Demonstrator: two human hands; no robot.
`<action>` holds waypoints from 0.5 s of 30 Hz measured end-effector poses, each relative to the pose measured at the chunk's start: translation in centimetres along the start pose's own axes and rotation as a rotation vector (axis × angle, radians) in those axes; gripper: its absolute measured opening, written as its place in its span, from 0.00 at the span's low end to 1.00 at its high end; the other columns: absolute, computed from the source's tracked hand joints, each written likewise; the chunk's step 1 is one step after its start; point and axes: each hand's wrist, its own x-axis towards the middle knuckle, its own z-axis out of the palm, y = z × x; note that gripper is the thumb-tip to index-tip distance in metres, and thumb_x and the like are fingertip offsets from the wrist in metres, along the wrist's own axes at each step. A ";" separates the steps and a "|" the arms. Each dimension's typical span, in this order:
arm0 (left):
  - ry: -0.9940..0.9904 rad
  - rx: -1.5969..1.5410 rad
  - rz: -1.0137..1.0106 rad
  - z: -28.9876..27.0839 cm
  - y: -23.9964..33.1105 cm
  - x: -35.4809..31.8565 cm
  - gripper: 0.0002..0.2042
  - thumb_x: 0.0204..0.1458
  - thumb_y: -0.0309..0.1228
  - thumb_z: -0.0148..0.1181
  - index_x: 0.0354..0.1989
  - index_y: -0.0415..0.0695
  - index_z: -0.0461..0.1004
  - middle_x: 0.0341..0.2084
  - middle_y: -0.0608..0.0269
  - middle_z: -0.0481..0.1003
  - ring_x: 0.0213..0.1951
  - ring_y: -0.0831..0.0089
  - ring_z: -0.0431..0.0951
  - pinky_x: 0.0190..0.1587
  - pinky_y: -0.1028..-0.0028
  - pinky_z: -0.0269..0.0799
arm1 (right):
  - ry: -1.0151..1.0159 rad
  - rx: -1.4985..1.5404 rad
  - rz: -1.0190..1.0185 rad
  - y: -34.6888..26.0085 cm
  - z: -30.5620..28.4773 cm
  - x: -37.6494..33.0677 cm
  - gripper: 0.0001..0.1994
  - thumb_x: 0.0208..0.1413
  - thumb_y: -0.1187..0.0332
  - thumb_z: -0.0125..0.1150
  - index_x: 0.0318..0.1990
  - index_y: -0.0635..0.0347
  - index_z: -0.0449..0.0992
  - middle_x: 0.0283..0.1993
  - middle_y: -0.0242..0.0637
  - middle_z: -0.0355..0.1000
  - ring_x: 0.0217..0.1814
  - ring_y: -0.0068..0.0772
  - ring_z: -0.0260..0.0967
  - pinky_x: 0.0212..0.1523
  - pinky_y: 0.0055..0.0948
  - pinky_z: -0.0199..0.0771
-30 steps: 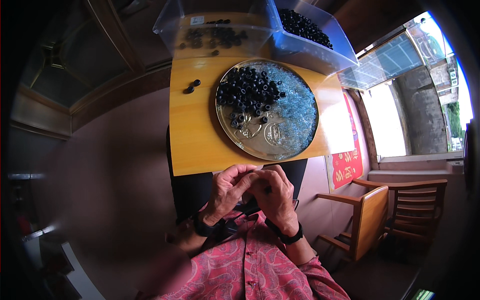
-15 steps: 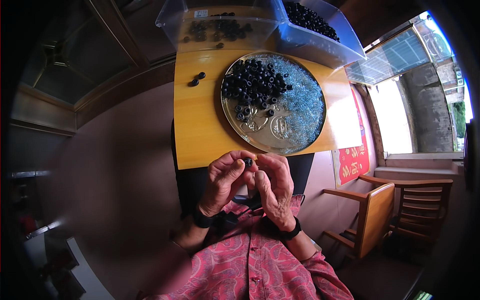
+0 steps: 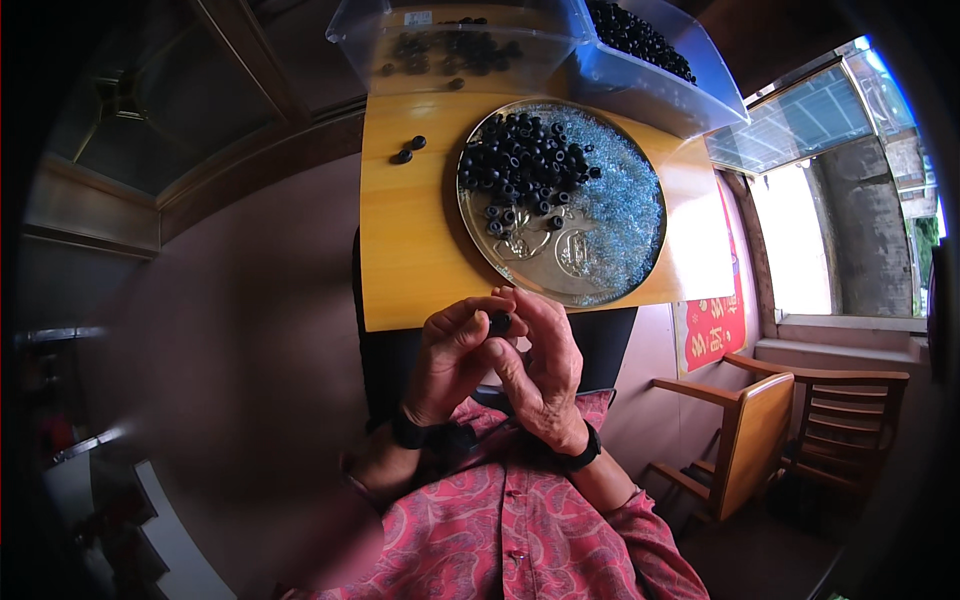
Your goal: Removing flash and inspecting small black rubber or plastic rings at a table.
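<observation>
Just off the table's near edge, my left hand (image 3: 448, 352) pinches a small black hollow round piece (image 3: 499, 322) between thumb and fingers. Close against it is my right hand (image 3: 546, 372), its index finger reaching to the left fingertips and its thumb apart, below the piece. I see nothing held in the right fingers, though the spot where both hands meet is partly hidden. Beyond them lies a round metal tray (image 3: 535, 262). Many similar black pieces (image 3: 520, 160) heap on its left side, and tiny clear bluish bits (image 3: 625, 220) cover its right.
Two loose black pieces (image 3: 410, 150) lie on the yellow table (image 3: 400, 260), left of the tray. At the back stand two clear plastic bins (image 3: 350, 45) (image 3: 660, 95), both with black pieces. Wooden chairs (image 3: 755, 440) stand at right, below an open window (image 3: 800, 240).
The right fingers have closed in over the black piece. A small yellow bit that showed at the right fingertips is out of sight. The whole view has shifted slightly.
</observation>
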 end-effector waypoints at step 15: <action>0.041 0.150 -0.023 0.1 -0.5 -0.2 0.13 0.62 0.30 0.54 0.50 0.35 0.73 0.44 0.59 0.77 0.47 0.72 0.77 0.53 0.71 0.73 | -0.041 -0.178 -0.035 0.2 -1.8 0.0 0.15 0.50 0.78 0.66 0.45 0.62 0.71 0.49 0.46 0.74 0.47 0.43 0.76 0.41 0.32 0.78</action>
